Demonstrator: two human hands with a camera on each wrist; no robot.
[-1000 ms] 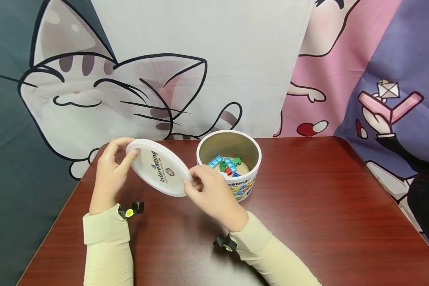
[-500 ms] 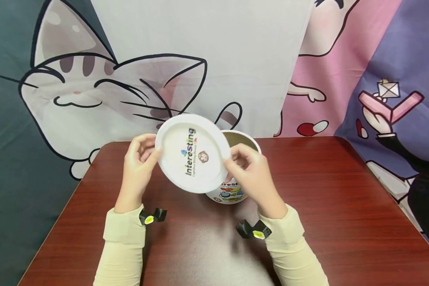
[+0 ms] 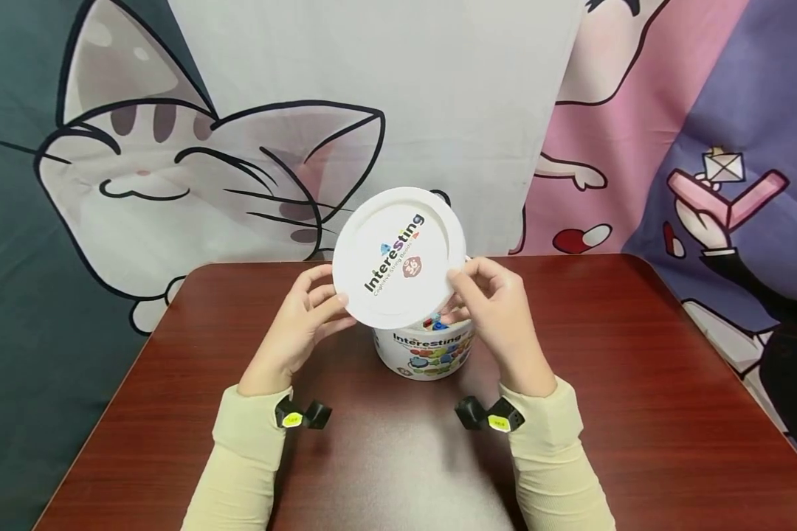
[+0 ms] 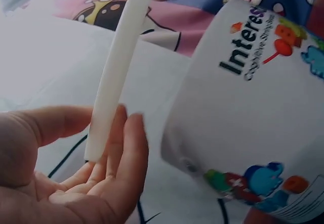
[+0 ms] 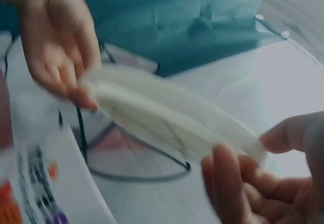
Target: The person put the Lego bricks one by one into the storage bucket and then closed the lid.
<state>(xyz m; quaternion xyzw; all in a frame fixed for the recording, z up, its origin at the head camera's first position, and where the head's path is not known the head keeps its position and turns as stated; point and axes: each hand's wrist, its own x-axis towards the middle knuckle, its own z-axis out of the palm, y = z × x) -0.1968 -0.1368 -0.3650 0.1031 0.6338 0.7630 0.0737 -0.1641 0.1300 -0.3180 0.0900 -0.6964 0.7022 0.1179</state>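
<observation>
A round white lid (image 3: 398,258) printed "Interesting" is held up between both hands, tilted with its printed face toward the head camera. My left hand (image 3: 299,324) pinches its left edge between thumb and fingers, as the left wrist view shows with the lid (image 4: 114,82) edge-on. At the opposite edge, my right hand (image 3: 498,310) pinches the rim. Just below and behind the lid stands a white printed bucket (image 3: 425,354), its mouth mostly covered from sight. A few small coloured pieces (image 3: 435,322) show inside it under the lid's lower edge.
The bucket stands near the back edge of a reddish-brown wooden table (image 3: 637,383). Behind the table hangs a cloth backdrop (image 3: 478,110) with cartoon figures. A black item (image 3: 790,391) is at the far right.
Both hands have carried the lid rightward and up, from left of the bucket to above its front. The lid has turned its printed face more toward the head camera. The bucket has stayed put.
</observation>
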